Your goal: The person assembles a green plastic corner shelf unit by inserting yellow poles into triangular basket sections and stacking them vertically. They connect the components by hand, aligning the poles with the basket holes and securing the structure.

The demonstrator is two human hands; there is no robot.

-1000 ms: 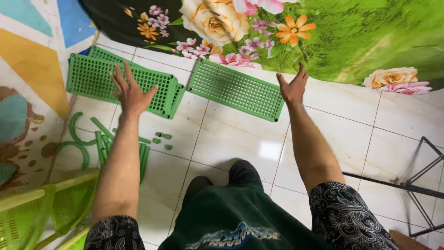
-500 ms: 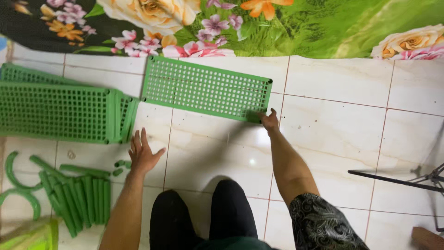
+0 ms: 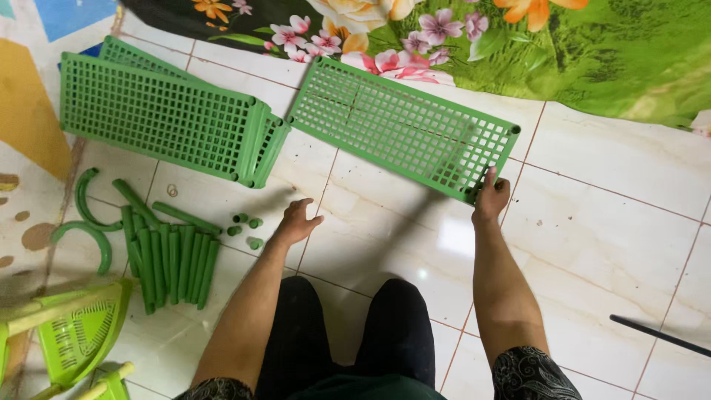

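Note:
A long green plastic grid shelf panel (image 3: 400,126) lies flat on the white tiled floor. My right hand (image 3: 490,198) grips its near right corner. My left hand (image 3: 296,221) hovers with its fingers apart and nothing in it, just right of a few small green connector caps (image 3: 246,227). A stack of similar green grid panels (image 3: 163,117) lies to the left, its right end next to the single panel. Green plastic tubes (image 3: 172,253) lie in a bundle lower left.
Two curved green pieces (image 3: 87,222) lie left of the tubes. A light green corner shelf piece (image 3: 70,337) sits at the bottom left. A flowered green cloth (image 3: 518,37) borders the top. A thin dark rod (image 3: 658,335) lies at the right. My dark-trousered knees (image 3: 348,333) are below.
My right hand has closed on the single panel's corner and drawn it nearer. My left hand has pulled back from the stacked panels towards the small caps.

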